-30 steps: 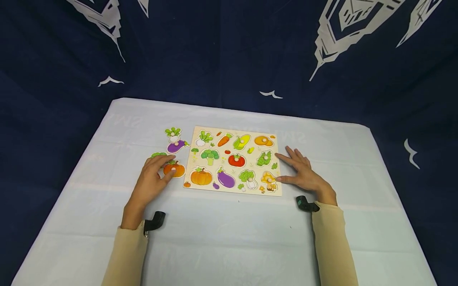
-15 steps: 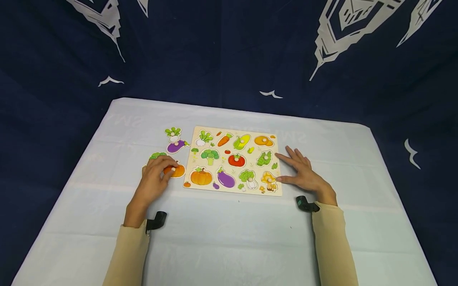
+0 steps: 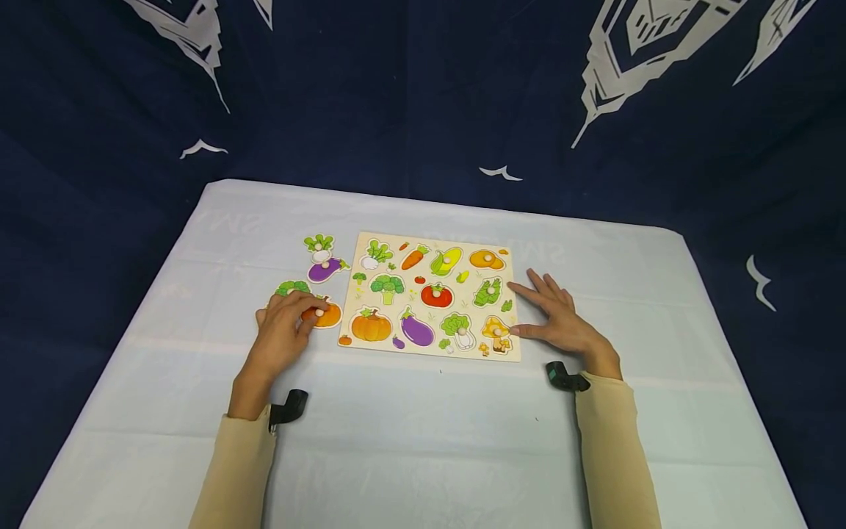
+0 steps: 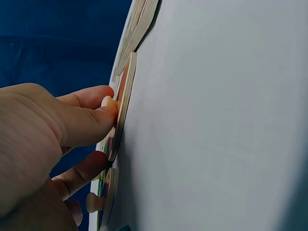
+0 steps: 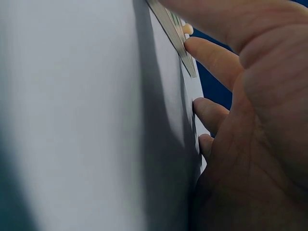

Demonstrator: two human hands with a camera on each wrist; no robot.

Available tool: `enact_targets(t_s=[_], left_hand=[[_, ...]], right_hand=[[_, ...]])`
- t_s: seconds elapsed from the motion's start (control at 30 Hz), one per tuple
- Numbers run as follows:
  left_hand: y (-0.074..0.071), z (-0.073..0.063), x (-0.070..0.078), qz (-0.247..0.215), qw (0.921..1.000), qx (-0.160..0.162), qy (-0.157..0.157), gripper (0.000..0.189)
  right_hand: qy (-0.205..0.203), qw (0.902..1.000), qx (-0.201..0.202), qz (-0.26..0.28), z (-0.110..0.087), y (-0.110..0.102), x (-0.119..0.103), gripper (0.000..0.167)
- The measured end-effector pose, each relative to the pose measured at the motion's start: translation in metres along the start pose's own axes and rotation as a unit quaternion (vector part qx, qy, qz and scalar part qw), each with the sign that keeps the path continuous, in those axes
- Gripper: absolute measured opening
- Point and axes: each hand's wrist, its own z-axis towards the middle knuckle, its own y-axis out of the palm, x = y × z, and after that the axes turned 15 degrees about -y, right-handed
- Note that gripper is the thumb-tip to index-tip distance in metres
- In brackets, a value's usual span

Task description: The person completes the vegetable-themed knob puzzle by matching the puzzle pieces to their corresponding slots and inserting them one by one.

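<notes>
My left hand (image 3: pixel 280 334) is at the loose pumpkin puzzle piece (image 3: pixel 331 316), left of the puzzle board (image 3: pixel 429 353). In the left wrist view, thumb and index finger pinch the knob (image 4: pixel 108 102) of that piece, which lies low along the white tabletop. My right hand (image 3: pixel 558 319) is spread, with thumb and index fingertips at the board's right edge; the right wrist view shows a fingertip (image 5: pixel 190 44) against it. The board bears vegetable pictures, among them a tomato piece (image 3: pixel 437 296) with a knob and a printed pumpkin (image 3: pixel 371 328).
Beyond the left hand lie a loose turnip piece (image 3: pixel 321 256) and an eggplant piece (image 3: pixel 322 272), overlapping. A broccoli piece (image 3: pixel 291 287) is partly hidden by the left hand. The white-covered table (image 3: pixel 423 441) ends before a dark blue patterned cloth (image 3: pixel 396 95).
My left hand has shifted slightly right, and its thumb and index finger have closed in on the pumpkin piece's knob. The right hand and the board have stayed in place.
</notes>
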Motion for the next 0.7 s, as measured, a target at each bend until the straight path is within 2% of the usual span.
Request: enact_targets(t_s=[0.4,0.7], left_hand=[[0.0018,0.0005,0.0020,-0.007,0.9999,-0.001,0.008,0.017],[0.0033,0.0008,0.0029,-0.003,1.0000,-0.003,0.003,0.014]], right_hand=[[0.002,1.0000,0.000,-0.002,0.0002,0.0008,0.0010,0.090],[0.003,1.0000,0.001,0.001,-0.0001,0.0004,-0.0003,0.090]])
